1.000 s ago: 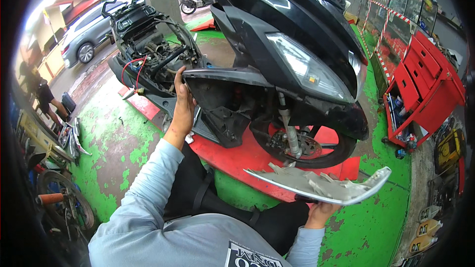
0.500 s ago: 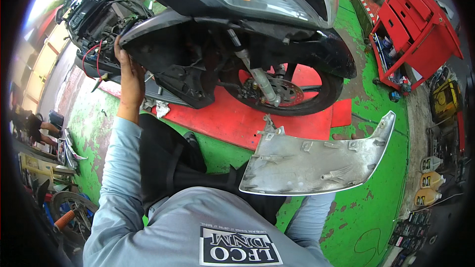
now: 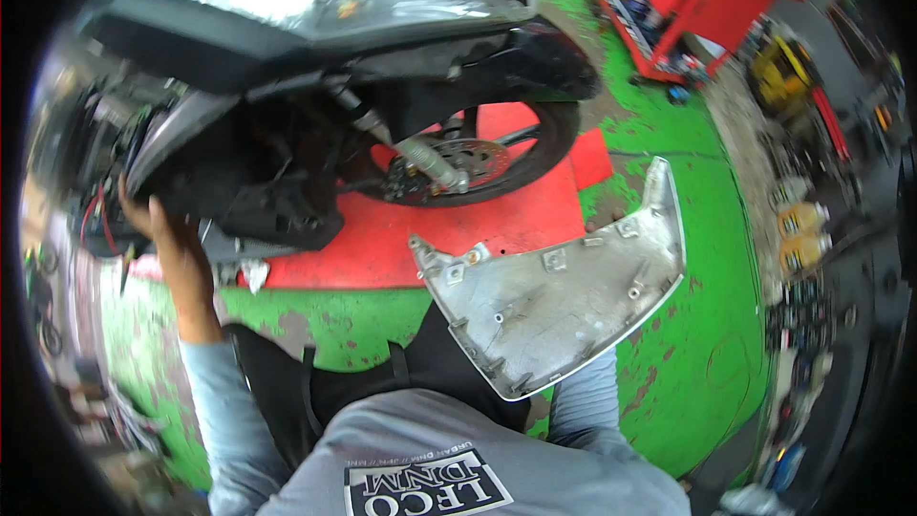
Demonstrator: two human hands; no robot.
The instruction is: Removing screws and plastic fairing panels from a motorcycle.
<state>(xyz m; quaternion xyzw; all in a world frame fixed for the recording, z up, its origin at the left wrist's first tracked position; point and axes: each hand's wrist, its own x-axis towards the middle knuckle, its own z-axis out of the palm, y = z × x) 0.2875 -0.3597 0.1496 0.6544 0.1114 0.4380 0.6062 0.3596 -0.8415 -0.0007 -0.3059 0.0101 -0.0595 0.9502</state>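
Facing inner side up, the white-edged panel (image 3: 564, 311) was positioned ahead of the torso, above the right sleeve (image 3: 585, 406). Its left tip overlapped the red platform (image 3: 382, 253) in view; green floor (image 3: 712, 287) extended between its right edge and the yellow bottles (image 3: 802, 220). The front wheel (image 3: 549, 148) stood beyond its upper edge, apart from it. The right hand was hidden behind the panel; its grip could not be determined. The left hand (image 3: 177, 253), fingers extended, was at the edge of the side fairing (image 3: 181, 134), well left of the panel; whether it gripped that edge could not be determined.
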